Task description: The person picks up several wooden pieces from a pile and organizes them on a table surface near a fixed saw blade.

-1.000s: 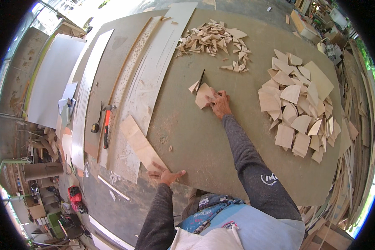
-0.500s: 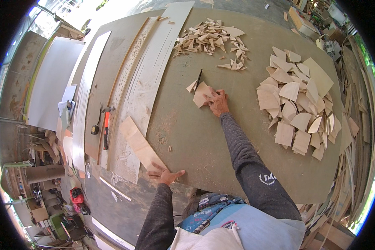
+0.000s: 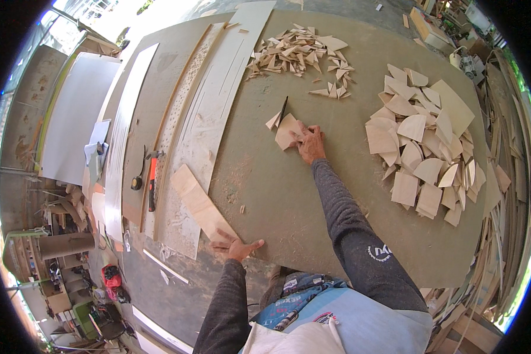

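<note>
My right hand [image 3: 308, 144] is over the middle of the table, its bent fingers pressed on a small flat plywood piece [image 3: 286, 131]. That piece lies against a thin black blade-like strip [image 3: 284, 108] that rises from the tabletop. A small pale offcut [image 3: 272, 121] sits on the blade's left side. By the near table edge, my left hand [image 3: 238, 248] has its fingers spread and rests at the near end of a slanting plywood strip [image 3: 199, 199]. Nothing shows gripped in that hand.
A heap of rounded plywood pieces [image 3: 412, 128] lies on the right; smaller triangular offcuts [image 3: 292, 52] are piled at the far side. Left of the strip are a hammer [image 3: 152, 183], a tape measure [image 3: 136, 183] and long boards [image 3: 230, 76]. Sawdust dots the tabletop [image 3: 265, 194].
The whole view has shifted very slightly. Both hands and the plywood piece by the blade keep practically the same places.
</note>
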Motion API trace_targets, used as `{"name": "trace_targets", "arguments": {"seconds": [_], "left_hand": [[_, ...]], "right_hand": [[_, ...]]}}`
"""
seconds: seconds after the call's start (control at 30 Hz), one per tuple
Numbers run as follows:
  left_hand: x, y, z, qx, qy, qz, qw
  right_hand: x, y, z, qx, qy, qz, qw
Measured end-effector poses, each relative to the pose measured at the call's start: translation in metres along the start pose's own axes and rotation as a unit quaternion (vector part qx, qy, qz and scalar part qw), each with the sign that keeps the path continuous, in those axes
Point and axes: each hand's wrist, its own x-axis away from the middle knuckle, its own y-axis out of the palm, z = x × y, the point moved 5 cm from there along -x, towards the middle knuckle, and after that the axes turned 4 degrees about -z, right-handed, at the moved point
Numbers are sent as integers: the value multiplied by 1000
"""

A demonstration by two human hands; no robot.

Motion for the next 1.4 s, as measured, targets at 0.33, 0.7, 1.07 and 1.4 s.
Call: {"name": "trace_targets", "arguments": {"seconds": [0.33,0.7,1.07,1.4], "left_hand": [[4,-2,2,-6,0,-2,1000],[9,-4,5,-34,29,11,999],[8,-4,5,-14,29,-6,999],[1,-1,0,-18,21,0,1000]], "right_hand": [[-2,-3,-3,0,10,-10,1000],[-4,-1,-1,6,19,2,1000],[-6,-2,-1,-13,24,20,999],[-6,-5,-3,3,31,17,999]]}}
